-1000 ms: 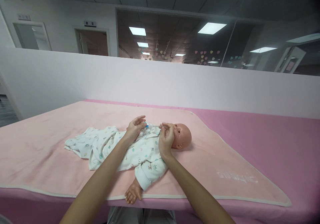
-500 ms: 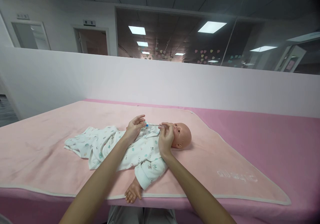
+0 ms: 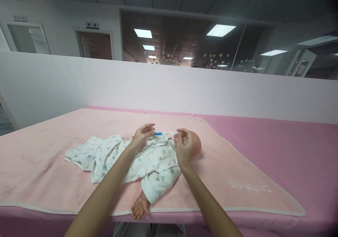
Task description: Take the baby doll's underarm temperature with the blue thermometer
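A slim clear stick with a blue end, which looks like a glass thermometer (image 3: 169,133), spans level between my two hands above the doll's chest. My left hand (image 3: 144,134) pinches its blue end, the other fingers loosely curled. At the clear end, my right hand (image 3: 184,144) is closed with fingertips on it; whether a clear sleeve is there I cannot tell. Beneath lies a baby doll (image 3: 155,161) on its back in a white printed outfit, head to the right. My right hand hides its face, and its near arm reaches toward the front edge.
A peach blanket (image 3: 224,170) with a pale border lies under the doll on a pink padded table (image 3: 295,152). Behind the table rises a low white partition (image 3: 169,89). The table's front edge is close to my legs (image 3: 150,230).
My right hand has moved right, away from my left, and now covers the doll's face. More of the blue end and clear stick shows between my hands.
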